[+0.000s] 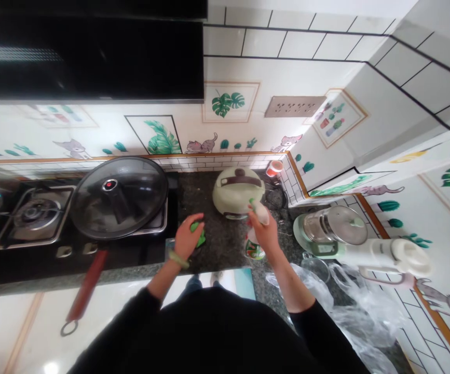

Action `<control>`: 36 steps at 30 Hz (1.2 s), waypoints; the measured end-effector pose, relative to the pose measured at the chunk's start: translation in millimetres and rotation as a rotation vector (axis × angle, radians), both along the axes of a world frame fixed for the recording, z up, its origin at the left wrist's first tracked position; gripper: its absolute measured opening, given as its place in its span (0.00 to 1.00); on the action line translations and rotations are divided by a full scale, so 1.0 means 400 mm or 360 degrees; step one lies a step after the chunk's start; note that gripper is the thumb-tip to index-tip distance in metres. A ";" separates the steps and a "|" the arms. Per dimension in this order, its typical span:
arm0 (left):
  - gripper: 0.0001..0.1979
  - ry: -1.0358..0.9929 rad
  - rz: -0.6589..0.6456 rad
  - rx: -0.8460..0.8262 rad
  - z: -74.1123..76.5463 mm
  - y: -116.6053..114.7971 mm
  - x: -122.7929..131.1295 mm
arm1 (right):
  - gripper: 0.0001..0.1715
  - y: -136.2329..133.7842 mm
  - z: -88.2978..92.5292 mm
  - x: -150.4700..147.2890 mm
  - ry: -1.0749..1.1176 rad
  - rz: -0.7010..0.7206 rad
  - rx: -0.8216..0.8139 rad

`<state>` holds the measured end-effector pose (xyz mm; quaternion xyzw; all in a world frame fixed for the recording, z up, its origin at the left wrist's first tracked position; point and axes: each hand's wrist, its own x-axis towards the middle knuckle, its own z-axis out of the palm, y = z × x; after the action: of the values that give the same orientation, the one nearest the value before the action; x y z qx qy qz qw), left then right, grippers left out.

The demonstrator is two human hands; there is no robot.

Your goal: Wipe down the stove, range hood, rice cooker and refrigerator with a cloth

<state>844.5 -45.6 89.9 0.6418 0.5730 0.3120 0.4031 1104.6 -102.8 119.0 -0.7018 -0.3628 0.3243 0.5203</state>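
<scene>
My right hand (264, 228) grips a spray bottle by its neck; the white trigger head shows above the fingers and the colourful label (255, 250) below. Its green nozzle tip points toward the pale green rice cooker (232, 195), which stands with its dark handle folded on the lid. My left hand (188, 238) is closed around a green cloth or sponge (199, 234), over the dark countertop beside the stove. Fingers hide part of this green thing, so its exact kind is unclear.
On the left, a large lidded wok (119, 197) covers a burner, its red handle (86, 288) jutting past the counter edge. To the right stand a white and green blender (384, 254) and crumpled clear plastic bags (360, 311). A small red-labelled jar (274, 168) sits in the corner.
</scene>
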 end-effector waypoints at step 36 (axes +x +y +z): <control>0.20 -0.0338 0.0188 -0.0374 -0.131 0.056 -0.044 | 0.30 0.068 0.128 0.135 -0.0106 -0.0001 -0.0164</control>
<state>827.0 -23.2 37.6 0.5188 0.5965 0.3320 0.5147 1158.4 -75.7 170.0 -0.7381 -0.3626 0.3188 0.4712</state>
